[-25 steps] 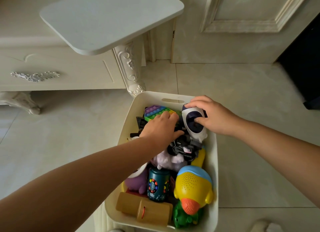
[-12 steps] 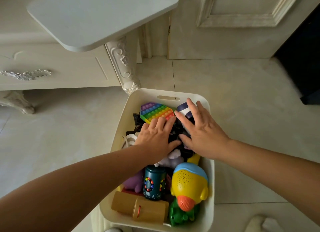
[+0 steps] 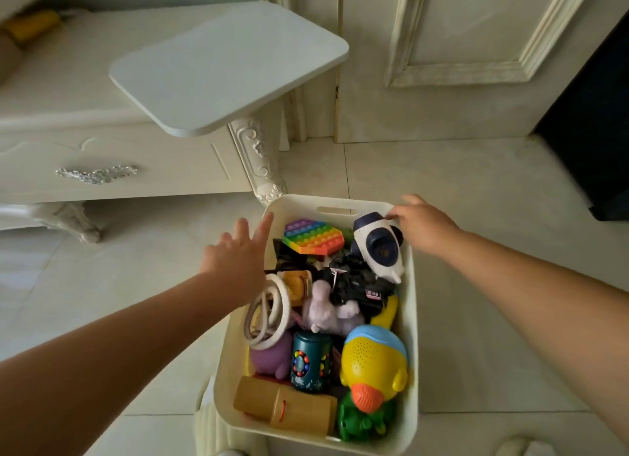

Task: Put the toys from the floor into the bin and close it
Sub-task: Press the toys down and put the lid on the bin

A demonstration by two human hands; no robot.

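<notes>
Bright toys fill a cream plastic bin (image 3: 413,319) on pale beige floor tiles (image 3: 476,217).
The octagonal silicone bubble pad (image 3: 313,236) has rainbow stripes; the rocket-shaped plastic toy (image 3: 377,248) is white and navy; the rounded plastic duck (image 3: 374,360) is yellow, blue-capped and orange-beaked, speckled with fine holes; the teal cylinder puzzle (image 3: 311,363) shows multicoloured beads; the soft plush animal (image 3: 326,309) is lilac.

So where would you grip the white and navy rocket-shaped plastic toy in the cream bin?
Probably from above, round the wide middle of the white and navy rocket-shaped toy: it lies on top of the pile, tapered nose toward the person, and the cream bin walls off its right side. The right hand touches its far end.
</notes>
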